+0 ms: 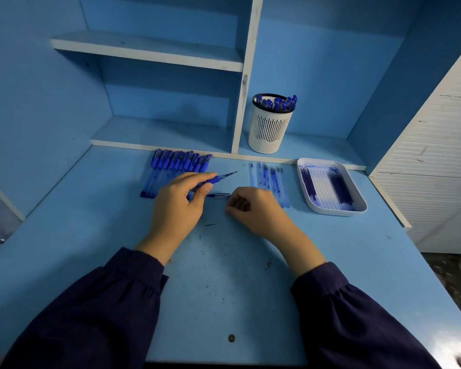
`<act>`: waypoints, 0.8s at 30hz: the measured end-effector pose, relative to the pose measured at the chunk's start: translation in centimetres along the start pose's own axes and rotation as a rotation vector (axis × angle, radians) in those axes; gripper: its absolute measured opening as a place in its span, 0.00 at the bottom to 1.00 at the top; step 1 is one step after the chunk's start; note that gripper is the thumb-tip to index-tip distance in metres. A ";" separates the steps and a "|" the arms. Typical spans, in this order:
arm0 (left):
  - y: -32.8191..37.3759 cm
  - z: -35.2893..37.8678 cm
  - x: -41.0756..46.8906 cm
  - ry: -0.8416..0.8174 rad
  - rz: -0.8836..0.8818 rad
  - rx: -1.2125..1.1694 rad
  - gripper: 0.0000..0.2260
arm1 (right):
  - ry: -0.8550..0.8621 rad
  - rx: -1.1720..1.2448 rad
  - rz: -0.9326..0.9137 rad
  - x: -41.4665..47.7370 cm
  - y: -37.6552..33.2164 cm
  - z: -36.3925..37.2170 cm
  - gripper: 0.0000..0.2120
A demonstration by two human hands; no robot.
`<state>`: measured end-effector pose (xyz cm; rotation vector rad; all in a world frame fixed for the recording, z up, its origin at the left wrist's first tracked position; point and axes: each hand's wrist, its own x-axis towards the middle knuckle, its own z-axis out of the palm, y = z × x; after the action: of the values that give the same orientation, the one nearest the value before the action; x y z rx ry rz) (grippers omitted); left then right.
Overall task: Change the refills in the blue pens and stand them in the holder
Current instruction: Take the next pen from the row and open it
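Head view: left grip (179, 206) pinches a blue pen (218, 178) between thumb and fingers. The pen's rear is hidden by the hand, its long axis slanted, tip pointing away and right. Right grip (253, 209) is curled, fingertips hidden. A short pen part (219, 195) lies flat between the grips, one end at the right grip, can't tell if pinched. Row of pens (176, 166) lies on the tabletop (224, 275) just beyond left grip, refills (270, 182) beyond right grip, tray (308, 201) right of it, holder (269, 129) well beyond
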<state>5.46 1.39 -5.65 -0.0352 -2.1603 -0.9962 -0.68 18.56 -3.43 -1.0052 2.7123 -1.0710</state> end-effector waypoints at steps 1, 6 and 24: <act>0.0 0.0 0.0 0.000 -0.002 -0.003 0.10 | -0.009 -0.032 -0.011 0.1 0.0 0.0 0.03; 0.0 0.0 0.0 -0.009 0.009 0.008 0.10 | -0.033 -0.024 0.043 0.0 -0.1 -0.2 0.06; 0.2 0.3 -0.2 -0.067 0.034 0.019 0.10 | 0.327 0.482 0.035 0.1 -0.5 -1.5 0.07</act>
<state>5.53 1.79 -5.77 -0.0977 -2.2226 -0.9676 -0.91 19.10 -1.98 -0.7504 2.4668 -1.9011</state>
